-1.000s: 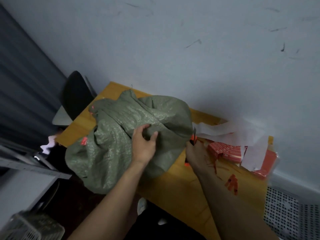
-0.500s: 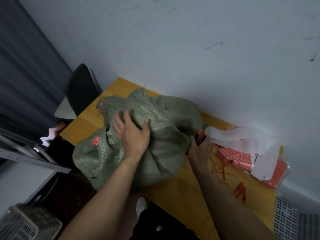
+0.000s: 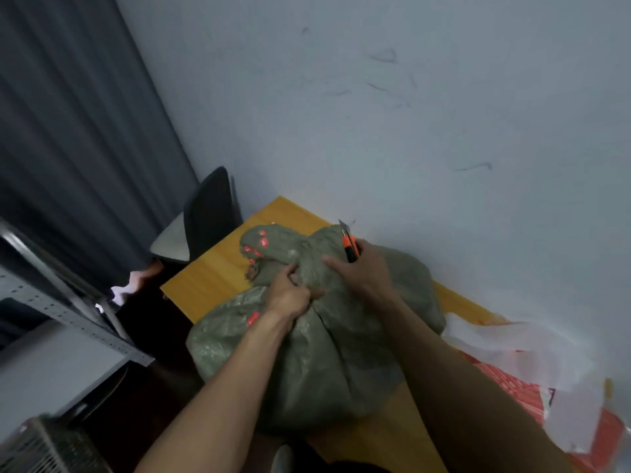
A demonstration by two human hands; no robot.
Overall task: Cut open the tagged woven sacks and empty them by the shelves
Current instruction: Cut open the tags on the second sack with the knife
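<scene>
A bulging green woven sack (image 3: 327, 363) lies on the yellow wooden table (image 3: 211, 278). Its bunched neck (image 3: 269, 245) points to the far left corner and carries several small red tags. My left hand (image 3: 290, 291) is clenched on a fold of the sack just below the neck. My right hand (image 3: 362, 274) rests on top of the sack and holds an orange utility knife (image 3: 350, 245), blade out and pointing up toward the wall.
A grey metal shelf frame (image 3: 68, 308) stands at the left, with a mesh basket (image 3: 44, 445) below it. A dark chair (image 3: 205, 213) sits by the table's far corner. Red packets (image 3: 512, 387) and white paper (image 3: 532, 349) lie on the table's right side.
My right hand came up from beside the sack onto its top, knife raised. My left hand went from flat on the sack to gripping a fold near the neck.
</scene>
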